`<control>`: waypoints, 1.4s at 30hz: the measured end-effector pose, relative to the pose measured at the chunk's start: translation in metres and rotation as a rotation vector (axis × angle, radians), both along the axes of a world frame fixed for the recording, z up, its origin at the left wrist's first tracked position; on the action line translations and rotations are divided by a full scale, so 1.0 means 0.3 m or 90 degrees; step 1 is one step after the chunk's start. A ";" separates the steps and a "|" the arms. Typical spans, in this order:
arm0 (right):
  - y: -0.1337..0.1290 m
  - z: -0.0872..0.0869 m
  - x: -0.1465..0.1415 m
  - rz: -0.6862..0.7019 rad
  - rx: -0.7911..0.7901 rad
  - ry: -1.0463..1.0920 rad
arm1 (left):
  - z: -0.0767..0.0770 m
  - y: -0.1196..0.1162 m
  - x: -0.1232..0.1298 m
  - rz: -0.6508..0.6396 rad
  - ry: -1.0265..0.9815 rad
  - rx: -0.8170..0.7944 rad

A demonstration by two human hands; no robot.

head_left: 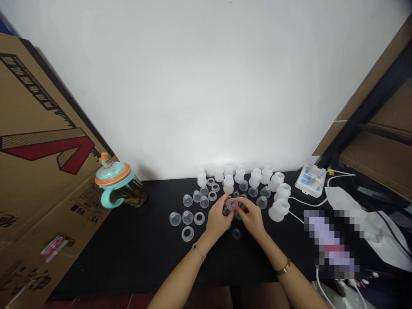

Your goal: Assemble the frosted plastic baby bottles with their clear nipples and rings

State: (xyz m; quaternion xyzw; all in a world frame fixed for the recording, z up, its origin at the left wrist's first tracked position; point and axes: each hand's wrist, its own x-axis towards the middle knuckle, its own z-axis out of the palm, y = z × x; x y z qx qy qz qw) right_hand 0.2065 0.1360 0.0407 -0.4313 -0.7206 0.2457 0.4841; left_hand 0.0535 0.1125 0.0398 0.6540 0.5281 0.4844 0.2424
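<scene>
The small clear piece (231,203) is between left hand (219,216) and right hand (253,216), fingers of both pinching it, equally near.

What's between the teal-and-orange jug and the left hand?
In the head view, clear domes and whitish rings lie on the black tabletop between the jug and the left hand.

A slim gold-coloured chain bracelet (202,256) with a dark blue charm (194,246) circles the bare left forearm (185,270); a broader gold-coloured bangle (283,267) rings the bare right forearm (299,281).
</scene>
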 end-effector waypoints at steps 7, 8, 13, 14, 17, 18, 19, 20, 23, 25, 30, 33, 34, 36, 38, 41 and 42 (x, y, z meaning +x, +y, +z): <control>-0.003 0.001 -0.005 -0.009 -0.003 -0.001 | -0.005 0.003 -0.001 -0.004 0.037 -0.010; -0.004 0.003 -0.006 -0.009 -0.002 -0.002 | -0.008 0.004 -0.001 -0.005 0.041 -0.006; -0.012 0.007 -0.011 -0.009 0.003 -0.018 | -0.007 0.004 0.000 -0.016 0.038 -0.006; -0.014 0.008 -0.011 -0.011 0.004 -0.024 | -0.004 0.002 0.001 -0.018 0.034 -0.011; -0.018 0.015 -0.003 -0.066 0.058 -0.054 | 0.004 -0.001 0.000 -0.019 0.030 -0.029; -0.018 0.020 0.006 -0.106 0.100 -0.066 | 0.005 -0.002 -0.001 -0.016 0.032 -0.035; -0.017 0.026 0.019 -0.154 0.149 -0.075 | 0.005 -0.002 -0.003 -0.011 0.034 -0.040; -0.015 0.032 0.035 -0.201 0.209 -0.085 | 0.005 -0.002 -0.005 -0.008 0.035 -0.044; -0.003 0.052 0.102 -0.425 0.315 -0.116 | 0.003 -0.001 -0.009 0.005 0.028 -0.048; 0.007 0.062 0.148 -0.595 0.336 -0.113 | 0.001 -0.001 -0.010 0.007 0.022 -0.050; 0.031 0.064 0.228 -0.696 0.291 -0.122 | -0.001 -0.003 -0.005 -0.003 0.024 -0.067; 0.041 0.048 0.247 -0.663 0.196 -0.163 | -0.003 -0.002 -0.004 -0.003 0.024 -0.068; 0.043 0.042 0.251 -0.649 0.163 -0.172 | -0.003 -0.002 -0.005 -0.002 0.025 -0.068; 0.047 0.031 0.254 -0.622 0.113 -0.180 | -0.004 0.000 -0.007 -0.001 0.027 -0.068; 0.048 0.027 0.254 -0.605 0.078 -0.182 | -0.003 0.001 -0.009 0.000 0.024 -0.068; 0.044 0.033 0.249 -0.602 0.016 -0.194 | -0.001 0.001 -0.010 -0.001 0.018 -0.069; 0.042 0.035 0.247 -0.600 -0.003 -0.199 | 0.000 0.001 -0.009 -0.002 0.016 -0.068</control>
